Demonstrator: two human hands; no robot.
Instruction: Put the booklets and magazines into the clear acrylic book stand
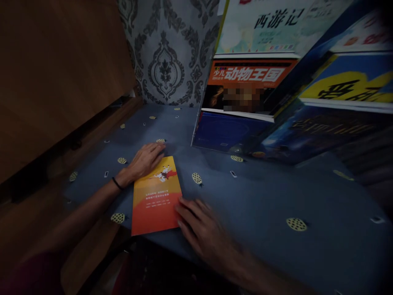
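A thin book [157, 209] with a yellow, orange and red cover lies flat near the table's front edge, its small white print upside down to me. My left hand [146, 160], a dark band on its wrist, rests at the book's far left corner with fingers stretched out and lying flat. At the book's near right edge is my right hand [201, 225], slightly blurred. Its fingers are extended and a little apart, the tips touching the edge. Neither hand is closed around the book.
A rack [196, 129] of picture books stands at the back right, including an orange-and-black book [245, 76]. The blue table [258, 200] has a pineapple print. Patterned wallpaper [166, 61] is behind it, and a wooden cabinet [61, 73] rises at the left.
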